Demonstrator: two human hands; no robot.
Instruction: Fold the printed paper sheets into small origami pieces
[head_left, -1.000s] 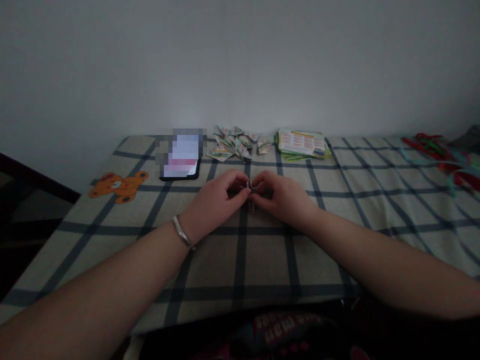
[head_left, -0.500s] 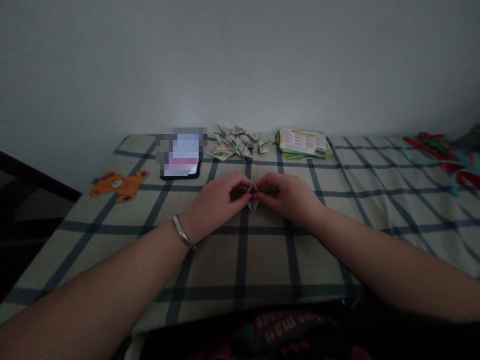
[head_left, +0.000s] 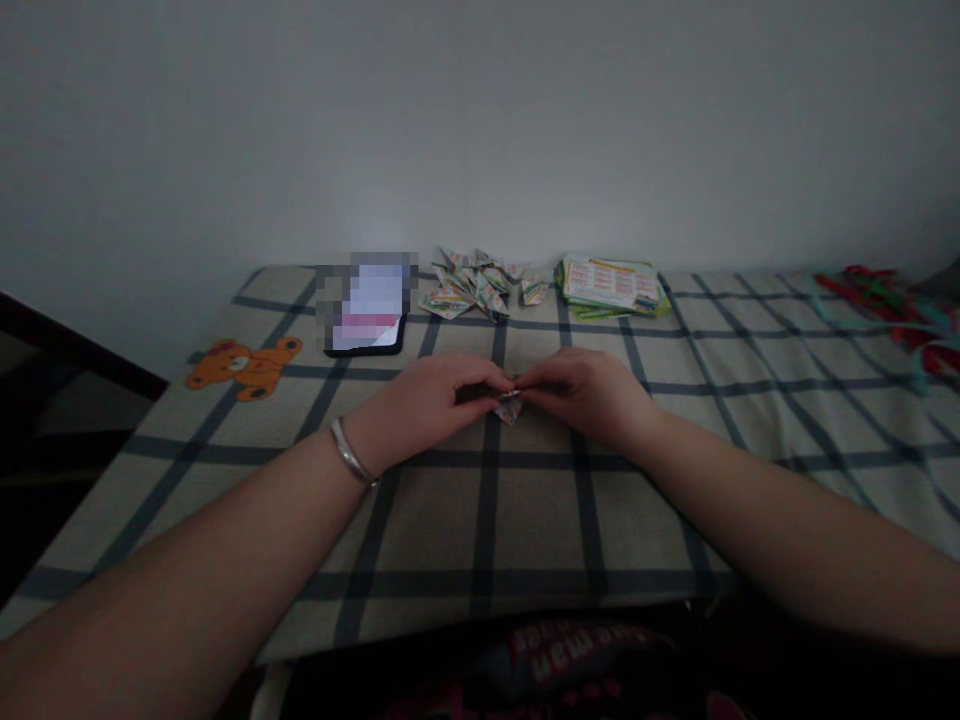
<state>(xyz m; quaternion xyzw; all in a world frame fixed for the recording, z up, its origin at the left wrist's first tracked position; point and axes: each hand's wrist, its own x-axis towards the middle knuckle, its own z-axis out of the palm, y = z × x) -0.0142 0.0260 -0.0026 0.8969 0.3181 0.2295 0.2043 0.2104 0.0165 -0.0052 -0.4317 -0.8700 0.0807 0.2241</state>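
Observation:
Between my two hands, above the checked cloth, is a small piece of folded paper with a pointed lower end. My left hand, with a silver bangle at its wrist, pinches the paper's left side between thumb and fingers. From the other side my right hand pinches its upper right part. The fingertips of both hands nearly meet and cover the top of the paper. Beyond them lies a group of folded paper pieces, pointed and printed. To their right sits a stack of printed paper sheets.
A phone with a lit, partly blurred screen lies at the back left. An orange bear cutout is near the left edge. Red and green ribbon-like items lie far right. A checked tablecloth covers the table, which meets a pale wall.
My fingertips have closed in over the top of the paper, and its upper edge now looks flatter. My left hand has tilted slightly. The view has shifted a little.

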